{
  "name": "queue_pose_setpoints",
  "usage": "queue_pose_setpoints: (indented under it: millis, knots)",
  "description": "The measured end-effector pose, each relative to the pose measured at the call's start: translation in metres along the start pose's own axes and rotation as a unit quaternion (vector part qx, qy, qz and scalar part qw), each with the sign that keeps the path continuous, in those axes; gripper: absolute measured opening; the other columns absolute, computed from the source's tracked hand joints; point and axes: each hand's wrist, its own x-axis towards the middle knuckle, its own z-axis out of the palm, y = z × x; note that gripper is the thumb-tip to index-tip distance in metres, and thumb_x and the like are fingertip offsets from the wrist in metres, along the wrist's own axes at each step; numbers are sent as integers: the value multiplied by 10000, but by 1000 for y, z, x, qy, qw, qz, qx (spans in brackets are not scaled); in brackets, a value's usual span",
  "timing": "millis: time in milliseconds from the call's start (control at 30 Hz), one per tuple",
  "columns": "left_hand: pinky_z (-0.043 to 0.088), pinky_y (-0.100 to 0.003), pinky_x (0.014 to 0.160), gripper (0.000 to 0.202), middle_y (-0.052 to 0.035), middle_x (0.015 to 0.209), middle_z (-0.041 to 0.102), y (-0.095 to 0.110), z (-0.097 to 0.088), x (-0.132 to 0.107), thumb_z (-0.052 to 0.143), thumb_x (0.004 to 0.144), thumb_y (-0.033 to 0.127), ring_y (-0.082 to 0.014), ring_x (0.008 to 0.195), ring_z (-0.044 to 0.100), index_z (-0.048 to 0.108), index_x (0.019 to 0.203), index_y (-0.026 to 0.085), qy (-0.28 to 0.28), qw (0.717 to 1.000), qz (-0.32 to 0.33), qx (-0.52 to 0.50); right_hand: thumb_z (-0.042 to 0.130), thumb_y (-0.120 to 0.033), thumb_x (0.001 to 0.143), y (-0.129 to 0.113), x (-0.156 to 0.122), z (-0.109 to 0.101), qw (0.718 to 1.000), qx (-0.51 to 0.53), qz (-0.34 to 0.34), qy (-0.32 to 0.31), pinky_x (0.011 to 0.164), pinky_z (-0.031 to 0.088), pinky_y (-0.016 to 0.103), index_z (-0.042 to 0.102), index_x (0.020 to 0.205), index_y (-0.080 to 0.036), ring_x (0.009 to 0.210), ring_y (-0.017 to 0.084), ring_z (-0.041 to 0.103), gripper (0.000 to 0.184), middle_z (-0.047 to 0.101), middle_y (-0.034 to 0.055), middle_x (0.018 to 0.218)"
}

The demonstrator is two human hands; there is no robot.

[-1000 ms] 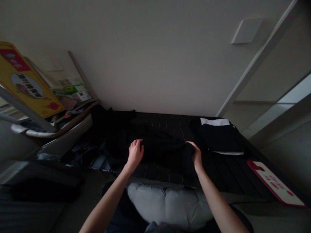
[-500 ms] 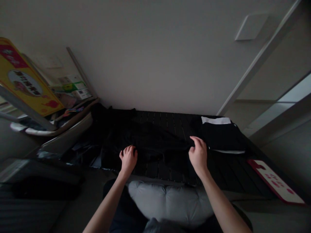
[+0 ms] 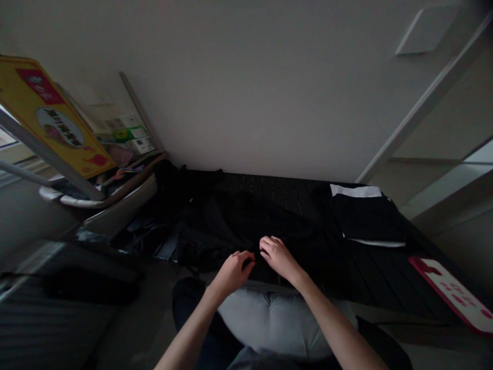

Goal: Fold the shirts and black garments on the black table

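Note:
A dark, rumpled black garment (image 3: pixel 234 221) lies spread over the black slatted bench top, its outline hard to make out in the dim light. At its near edge my left hand (image 3: pixel 234 271) has its fingers and thumb curled together on the cloth. Close beside it, a small gap to the right, my right hand (image 3: pixel 278 256) is bent over the same edge with its fingertips on the fabric. What lies under the fingertips is mostly hidden.
To the right sits a folded black garment with a white band (image 3: pixel 372 218). Beyond it is a red-edged white board (image 3: pixel 454 295). A yellow box (image 3: pixel 63 123) and a loaded basket (image 3: pixel 119 198) stand left. A grey cushion (image 3: pixel 265 313) is right in front of me.
My right hand has moved left and slightly down, and my left hand right, so they are now close together. The black garment spreads further right. The view has shifted slightly left.

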Motion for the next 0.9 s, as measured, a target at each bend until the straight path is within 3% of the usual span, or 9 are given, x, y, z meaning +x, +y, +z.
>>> queue_pose_setpoints:
  millis: [167,300,400,533,600,667,733,833,900]
  knots:
    - [333,-518,1095,493,-93,1443,495,-19,-15,-14,648,811,280,-297,1368,382,535,1290,254,78,993,-19,82,410,-183,904,37,-29,-9,993,-2,59,103,785,471,355,535,876,-226,853,234,611,135,628,65,866]
    - [218,-630,1113,814,-131,1526,380,-44,-21,-34,762,697,313,-382,1431,252,409,1428,245,40,982,-80,165,379,-256,900,71,-57,-8,961,2,162,222,766,478,377,508,897,-220,831,263,620,134,614,94,848]
    - [171,-620,1136,682,-108,1512,407,-48,-26,-46,678,745,172,-330,1432,289,467,1386,272,4,982,-76,174,393,-248,871,73,-66,-5,949,-18,201,241,773,484,402,514,905,-216,832,277,617,130,615,102,839]
    - [142,-586,1166,477,-70,1317,624,-31,-41,-46,513,777,37,-256,1265,533,628,1181,265,-32,990,-68,119,463,-225,813,38,-63,-11,955,-6,173,240,932,462,479,514,1153,-177,1072,309,586,347,617,153,1100]
    - [286,-504,1132,425,-78,1181,696,-16,-47,-42,503,770,37,-243,1142,616,654,1121,224,-30,994,-74,80,530,-261,800,8,-60,-17,973,19,106,206,1082,331,554,422,1343,-186,1303,331,443,559,527,157,1334]
    - [463,-388,963,375,-82,1063,723,2,-50,-37,514,779,70,-230,1002,664,650,1106,193,-16,996,-90,25,620,-342,783,-22,-57,-21,990,53,21,131,1147,190,598,324,1458,-221,1436,350,243,747,397,133,1488]
    - [511,-295,773,313,-54,950,725,22,-51,-33,527,800,114,-198,857,675,642,1081,191,-8,995,-93,-44,683,-385,757,-47,-56,-20,992,103,-37,60,1160,201,567,309,1486,-255,1454,340,203,829,349,112,1529]
    - [501,-247,707,204,-19,880,709,47,-52,-30,550,855,222,-164,786,659,631,1041,201,-20,989,-56,-135,624,-332,815,-64,-54,-13,979,193,13,73,1087,379,470,505,1347,-262,1303,287,472,550,559,97,1353]
    - [514,-268,794,312,-49,1018,704,53,-52,-28,593,866,342,-187,917,659,592,1148,209,-29,985,-16,-172,551,-312,853,-61,-53,-11,958,249,89,115,941,496,408,618,1170,-240,1063,262,632,332,688,80,1107]
